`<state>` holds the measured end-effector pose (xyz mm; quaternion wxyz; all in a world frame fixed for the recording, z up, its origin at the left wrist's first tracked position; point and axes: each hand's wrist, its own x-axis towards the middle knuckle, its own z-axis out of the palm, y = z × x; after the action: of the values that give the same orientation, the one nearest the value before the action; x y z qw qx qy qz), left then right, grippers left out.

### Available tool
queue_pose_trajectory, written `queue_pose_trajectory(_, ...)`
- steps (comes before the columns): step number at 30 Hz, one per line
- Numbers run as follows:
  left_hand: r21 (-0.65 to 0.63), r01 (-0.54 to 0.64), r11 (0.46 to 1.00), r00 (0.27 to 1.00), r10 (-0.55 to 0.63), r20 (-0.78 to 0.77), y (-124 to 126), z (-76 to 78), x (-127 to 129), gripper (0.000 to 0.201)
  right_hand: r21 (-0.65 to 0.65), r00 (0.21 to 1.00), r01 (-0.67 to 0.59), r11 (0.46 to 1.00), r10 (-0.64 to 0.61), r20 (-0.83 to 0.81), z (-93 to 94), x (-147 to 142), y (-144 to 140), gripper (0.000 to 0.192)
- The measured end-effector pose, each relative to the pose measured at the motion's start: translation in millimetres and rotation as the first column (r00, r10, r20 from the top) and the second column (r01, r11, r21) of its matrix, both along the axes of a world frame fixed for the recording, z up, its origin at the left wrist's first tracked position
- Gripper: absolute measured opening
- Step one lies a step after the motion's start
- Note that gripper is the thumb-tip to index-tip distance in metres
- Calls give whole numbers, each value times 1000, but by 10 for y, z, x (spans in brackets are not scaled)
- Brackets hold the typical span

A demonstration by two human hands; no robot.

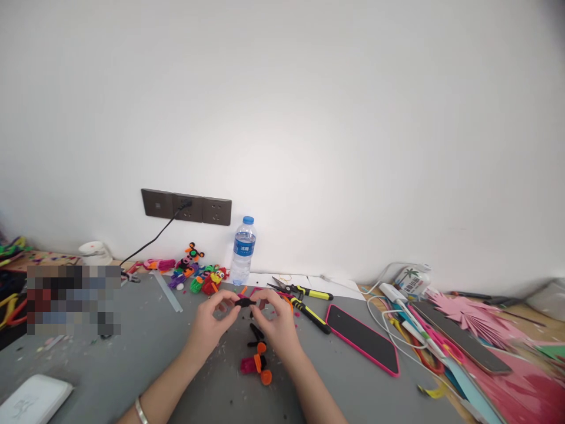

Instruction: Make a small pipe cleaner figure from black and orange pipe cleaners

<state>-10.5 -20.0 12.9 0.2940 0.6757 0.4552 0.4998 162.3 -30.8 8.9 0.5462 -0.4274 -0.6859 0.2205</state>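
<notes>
Between my left hand (213, 318) and my right hand (279, 321) stretches a short, fuzzy black pipe cleaner piece (246, 302). Each hand pinches one end of it between thumb and fingertips, just above the grey mat (176, 377). Below the hands, a small pipe cleaner figure in magenta, orange and black (253, 364) lies on the mat, with black strips (255, 334) beside it. Behind my right hand lie yellow-and-black pliers (309, 303), their jaws apart.
A water bottle (243, 250) stands by the wall, with several colourful pipe cleaner figures (215, 279) to its left. Right of my hands are a pink-edged phone (362, 340), a white cable and piled coloured paper (521, 377). A white box (35, 400) sits at front left.
</notes>
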Motion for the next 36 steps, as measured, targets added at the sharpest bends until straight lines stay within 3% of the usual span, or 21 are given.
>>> queue_pose_trajectory(36,-79,73,994,997,-72,14,-16,-43,56,11,-68,997,14,998,-9,77,2,37,-28,18)
